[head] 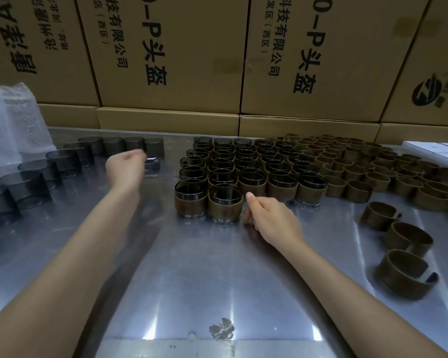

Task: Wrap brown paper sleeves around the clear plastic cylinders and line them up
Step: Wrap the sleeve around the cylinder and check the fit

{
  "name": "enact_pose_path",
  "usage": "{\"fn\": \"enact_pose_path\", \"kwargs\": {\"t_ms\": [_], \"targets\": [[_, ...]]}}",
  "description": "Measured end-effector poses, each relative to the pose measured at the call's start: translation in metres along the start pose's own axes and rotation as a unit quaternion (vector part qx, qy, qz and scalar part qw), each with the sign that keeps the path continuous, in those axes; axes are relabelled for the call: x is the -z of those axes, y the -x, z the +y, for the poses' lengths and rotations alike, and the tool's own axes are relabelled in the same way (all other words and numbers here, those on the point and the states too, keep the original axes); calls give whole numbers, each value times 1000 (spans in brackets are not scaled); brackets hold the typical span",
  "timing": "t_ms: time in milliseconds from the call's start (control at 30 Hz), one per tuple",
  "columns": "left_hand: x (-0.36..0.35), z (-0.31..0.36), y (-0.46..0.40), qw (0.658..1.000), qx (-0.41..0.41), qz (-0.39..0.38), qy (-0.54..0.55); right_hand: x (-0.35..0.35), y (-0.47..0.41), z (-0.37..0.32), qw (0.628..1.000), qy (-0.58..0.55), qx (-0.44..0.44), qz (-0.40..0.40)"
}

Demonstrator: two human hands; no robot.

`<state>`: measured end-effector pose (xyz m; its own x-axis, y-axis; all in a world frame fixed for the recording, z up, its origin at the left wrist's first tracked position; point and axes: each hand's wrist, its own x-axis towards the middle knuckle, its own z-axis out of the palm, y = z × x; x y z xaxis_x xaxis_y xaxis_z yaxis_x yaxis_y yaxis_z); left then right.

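Note:
Several clear plastic cylinders with brown paper sleeves stand in a tight block [243,171] at the table's middle. The nearest sleeved cylinder [225,206] stands at the block's front row. My right hand [272,219] hovers just right of it, fingers loosely curled, holding nothing. My left hand [126,167] reaches toward a bare clear cylinder [151,164] at the back left; it is blurred and its fingers are curled near the cylinder. More bare cylinders [29,186] line the left side. Loose brown sleeves [406,239] lie at the right.
Cardboard boxes [171,60] wall off the back of the metal table [197,280]. A bubble-wrap bag [8,125] stands at the far left. A heap of brown sleeves [360,164] fills the back right, beside a white box [440,151].

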<state>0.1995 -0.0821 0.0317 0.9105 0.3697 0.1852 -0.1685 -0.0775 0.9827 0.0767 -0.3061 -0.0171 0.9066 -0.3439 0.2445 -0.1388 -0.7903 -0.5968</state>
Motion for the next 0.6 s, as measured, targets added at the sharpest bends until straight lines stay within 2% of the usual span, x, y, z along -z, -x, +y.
{"fn": "enact_pose_path", "kwargs": {"t_ms": [67, 133, 200, 267, 367, 467, 533, 600], "targets": [[-7, 20, 17, 997, -17, -16, 78, 1, 1, -1, 1000, -10, -1, 1], [-12, 37, 37, 984, -40, -77, 158, 3, 3, -2, 1000, -28, 8, 8], [-18, 46, 56, 947, -12, -186, 263, 5, 6, -5, 997, -72, 26, 13], [-24, 46, 76, 895, 30, -305, 325, 6, 9, -8, 988, -139, 59, 17], [-35, 36, 104, 854, 43, -427, 292, 7, 14, -10, 967, -212, 125, 73], [-42, 27, 116, 826, 62, -473, 300, 10, 16, -12, 943, -264, 159, 128], [-44, 26, 119, 822, 65, -480, 301, 16, 18, -12, 933, -251, 194, 171], [-49, 20, 125, 842, 49, -473, 256, 23, 19, -12, 932, -236, 213, 176]]}}
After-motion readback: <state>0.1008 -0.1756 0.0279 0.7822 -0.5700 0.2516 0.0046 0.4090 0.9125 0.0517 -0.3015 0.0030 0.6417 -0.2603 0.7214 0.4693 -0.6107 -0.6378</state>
